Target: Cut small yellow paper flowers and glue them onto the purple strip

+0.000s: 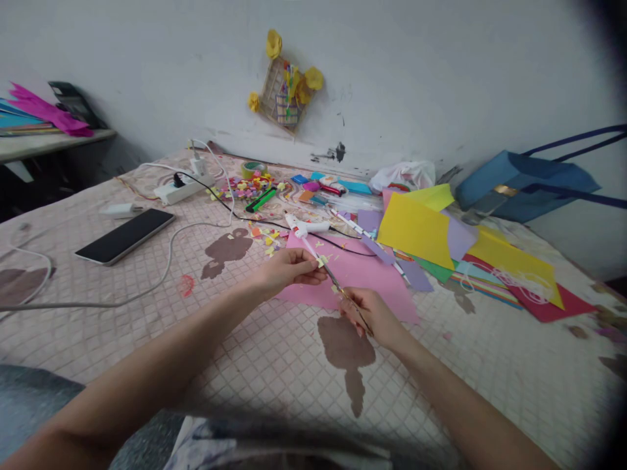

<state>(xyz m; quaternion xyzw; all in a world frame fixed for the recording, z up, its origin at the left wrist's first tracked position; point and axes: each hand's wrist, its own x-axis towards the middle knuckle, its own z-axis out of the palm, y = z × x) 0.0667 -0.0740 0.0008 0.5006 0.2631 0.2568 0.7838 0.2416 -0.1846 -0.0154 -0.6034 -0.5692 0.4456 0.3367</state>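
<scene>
Right hand point(365, 313) pinches a thin stick point(335, 279), slanted across the near edge of a pink sheet point(392, 294) on the table point(245, 365). Left hand point(294, 271): thumb and fingers bent together by a yellow scrap point(322, 261) at the stick's far end; cannot tell whether gripping. Glue gun point(308, 226) lies beyond, toward the table's far edge.

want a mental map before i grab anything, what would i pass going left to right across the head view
Dark-screened device → tape roll → left hand → right hand → white plastic bag → blue bag.
</scene>
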